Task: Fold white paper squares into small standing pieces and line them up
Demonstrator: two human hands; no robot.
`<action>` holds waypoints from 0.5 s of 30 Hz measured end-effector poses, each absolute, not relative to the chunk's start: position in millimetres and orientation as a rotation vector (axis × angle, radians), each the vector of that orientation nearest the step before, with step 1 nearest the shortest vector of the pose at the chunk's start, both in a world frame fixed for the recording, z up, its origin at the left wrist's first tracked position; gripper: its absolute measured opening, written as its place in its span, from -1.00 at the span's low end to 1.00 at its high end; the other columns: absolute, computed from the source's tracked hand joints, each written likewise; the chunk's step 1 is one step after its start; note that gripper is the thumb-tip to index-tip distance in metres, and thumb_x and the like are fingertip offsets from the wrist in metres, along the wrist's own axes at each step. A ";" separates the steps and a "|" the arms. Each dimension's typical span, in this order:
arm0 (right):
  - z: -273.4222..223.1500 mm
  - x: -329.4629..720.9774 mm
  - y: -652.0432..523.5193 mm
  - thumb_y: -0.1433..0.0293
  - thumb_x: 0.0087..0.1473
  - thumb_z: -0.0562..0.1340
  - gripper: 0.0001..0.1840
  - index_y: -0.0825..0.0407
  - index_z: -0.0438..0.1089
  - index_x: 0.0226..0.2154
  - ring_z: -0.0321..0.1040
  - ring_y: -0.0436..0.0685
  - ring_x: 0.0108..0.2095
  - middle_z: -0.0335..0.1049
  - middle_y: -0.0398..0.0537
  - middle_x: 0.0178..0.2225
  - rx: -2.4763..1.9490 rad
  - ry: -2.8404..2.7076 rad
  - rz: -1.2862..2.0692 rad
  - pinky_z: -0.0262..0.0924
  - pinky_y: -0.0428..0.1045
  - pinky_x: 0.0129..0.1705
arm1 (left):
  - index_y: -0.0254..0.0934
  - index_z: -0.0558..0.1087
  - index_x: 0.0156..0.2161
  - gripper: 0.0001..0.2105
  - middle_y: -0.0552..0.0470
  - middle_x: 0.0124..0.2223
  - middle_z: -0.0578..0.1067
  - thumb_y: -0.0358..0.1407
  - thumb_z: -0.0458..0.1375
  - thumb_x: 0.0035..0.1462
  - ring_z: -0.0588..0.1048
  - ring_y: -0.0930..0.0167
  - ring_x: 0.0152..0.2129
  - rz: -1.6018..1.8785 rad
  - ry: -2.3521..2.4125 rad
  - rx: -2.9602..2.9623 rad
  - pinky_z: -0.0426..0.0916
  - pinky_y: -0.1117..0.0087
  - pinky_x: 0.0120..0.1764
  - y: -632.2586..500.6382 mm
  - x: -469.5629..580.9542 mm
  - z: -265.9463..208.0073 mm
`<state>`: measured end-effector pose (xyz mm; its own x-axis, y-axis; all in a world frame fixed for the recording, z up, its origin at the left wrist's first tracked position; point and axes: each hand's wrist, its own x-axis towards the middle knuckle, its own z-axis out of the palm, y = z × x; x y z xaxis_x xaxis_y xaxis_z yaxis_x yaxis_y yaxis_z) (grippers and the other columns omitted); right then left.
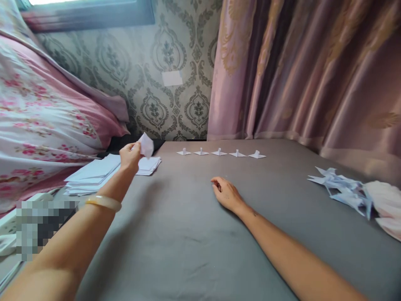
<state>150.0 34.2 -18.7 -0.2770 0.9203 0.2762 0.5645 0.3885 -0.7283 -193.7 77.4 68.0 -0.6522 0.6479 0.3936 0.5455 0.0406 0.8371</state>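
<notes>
My left hand (130, 155) reaches forward and pinches a small white sheet of paper (146, 145) between thumb and fingers. Below it lies a small stack of white paper (149, 165), with a larger stack of white sheets (94, 170) beside my forearm. My right hand (227, 193) rests on the grey tabletop (194, 234), fingers loosely curved with a gap at the thumb and nothing held. Beyond it, several folded white paper pieces (219, 152) stand in a row, each with a flat pointed base and an upright part in the middle.
On the right is a heap of pale blue folded paper (344, 190) beside a crumpled pinkish cloth (387, 205). A white power strip (9, 221) and a blurred-out dark object lie at the left. Floral fabric (46, 121) and a pink curtain (238, 83) border the surface.
</notes>
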 end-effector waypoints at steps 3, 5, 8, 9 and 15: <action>-13.1 149.1 32.6 0.28 0.10 0.13 -0.74 0.03 0.37 -0.18 0.37 0.04 -0.35 0.47 -0.04 -0.31 -1.265 -1.877 0.751 0.25 0.00 -0.24 | -0.34 0.41 -0.24 -0.81 -0.07 -0.29 0.53 -0.26 0.04 0.19 0.53 0.37 -0.35 1.593 1.571 0.980 0.47 0.34 -0.26 60.9 -133.3 67.2; -6.3 148.7 29.6 0.13 0.15 0.06 -0.62 0.05 0.31 -0.15 0.41 0.04 -0.39 0.49 0.00 -0.32 -1.251 -1.788 0.863 0.28 -0.05 -0.39 | -0.35 0.43 -0.27 -0.83 -0.09 -0.28 0.54 -0.29 0.05 0.20 0.54 0.37 -0.32 1.372 1.277 0.846 0.46 0.37 -0.21 44.2 -91.2 59.6; 2.2 148.9 25.2 0.06 0.04 0.16 -0.57 0.07 0.29 -0.20 0.42 0.06 -0.44 0.48 0.03 -0.34 -1.175 -1.391 1.221 0.22 -0.10 -0.56 | -0.37 0.46 -0.26 -0.83 -0.12 -0.27 0.55 -0.29 0.11 0.18 0.54 0.37 -0.33 1.087 1.093 0.720 0.46 0.38 -0.21 21.5 -43.1 42.5; 3.4 149.2 24.4 0.10 -0.01 0.22 -0.58 0.07 0.30 -0.22 0.40 0.04 -0.48 0.46 -0.01 -0.39 -1.180 -1.330 1.240 0.18 -0.12 -0.60 | -0.37 0.47 -0.24 -0.83 -0.13 -0.25 0.55 -0.28 0.13 0.16 0.55 0.37 -0.34 1.037 1.045 0.716 0.46 0.38 -0.22 16.2 -33.2 36.5; -1.9 151.3 23.7 0.23 -0.14 0.29 -0.65 0.07 0.33 -0.29 0.24 -0.06 -0.59 0.37 -0.17 -0.51 -1.242 -1.343 1.202 0.09 -0.15 -0.63 | -0.40 0.50 -0.23 -0.68 -0.16 -0.24 0.56 -0.20 0.32 -0.04 0.53 0.38 -0.37 1.089 1.021 0.781 0.44 0.41 -0.28 4.3 -24.4 12.3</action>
